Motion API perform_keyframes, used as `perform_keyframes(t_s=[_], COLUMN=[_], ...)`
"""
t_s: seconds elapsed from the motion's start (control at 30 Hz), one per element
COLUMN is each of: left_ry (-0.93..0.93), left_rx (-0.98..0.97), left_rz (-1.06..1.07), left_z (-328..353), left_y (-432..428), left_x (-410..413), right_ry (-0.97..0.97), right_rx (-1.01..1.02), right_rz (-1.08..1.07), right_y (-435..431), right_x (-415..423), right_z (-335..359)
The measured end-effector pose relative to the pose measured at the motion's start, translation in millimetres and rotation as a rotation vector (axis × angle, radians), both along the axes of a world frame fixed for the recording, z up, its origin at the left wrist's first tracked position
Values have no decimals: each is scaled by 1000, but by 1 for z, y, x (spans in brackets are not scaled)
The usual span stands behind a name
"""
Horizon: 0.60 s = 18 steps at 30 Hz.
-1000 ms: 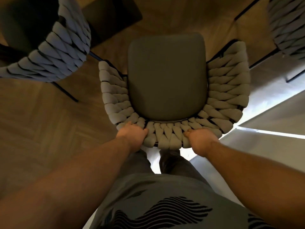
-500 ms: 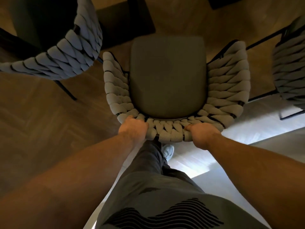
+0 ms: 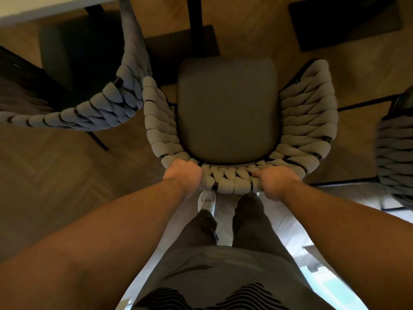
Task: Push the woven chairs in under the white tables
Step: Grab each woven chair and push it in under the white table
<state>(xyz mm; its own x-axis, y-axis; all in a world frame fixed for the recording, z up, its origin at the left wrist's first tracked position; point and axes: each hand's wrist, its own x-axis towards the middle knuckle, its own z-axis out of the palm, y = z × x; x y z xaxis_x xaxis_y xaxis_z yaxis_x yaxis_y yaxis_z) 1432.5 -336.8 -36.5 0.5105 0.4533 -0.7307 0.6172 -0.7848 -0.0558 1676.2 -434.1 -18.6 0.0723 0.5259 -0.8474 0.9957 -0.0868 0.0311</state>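
A woven chair [image 3: 228, 108] with a grey rope back and a dark seat cushion stands straight below me. My left hand [image 3: 184, 175] grips the left part of its back rail and my right hand [image 3: 276, 181] grips the right part. The edge of a white table [image 3: 51, 7] shows at the top left. Its dark post and base plate [image 3: 196, 32] stand just beyond the chair's front edge. The chair's legs are hidden under the seat.
A second woven chair [image 3: 105, 101] sits close at the left, its armrest almost touching mine. A third woven chair [image 3: 395, 148] is at the right edge. Another dark table base [image 3: 344, 21] lies top right. My feet stand right behind the chair on pale floor.
The chair has moved forward with both hands on its back. The table edge and post have come into view, and the left chair is now closer alongside.
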Motion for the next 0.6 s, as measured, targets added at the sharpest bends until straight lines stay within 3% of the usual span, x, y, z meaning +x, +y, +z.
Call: perform_keyframes(t_s=[0.6], left_ry=[15], left_rx=[-18], left_rz=[275], left_z=[-3], left_y=[97], left_x=[124], right_ry=[19], right_rx=[17], right_rz=[252], right_y=[157], right_x=[138], right_z=[-9])
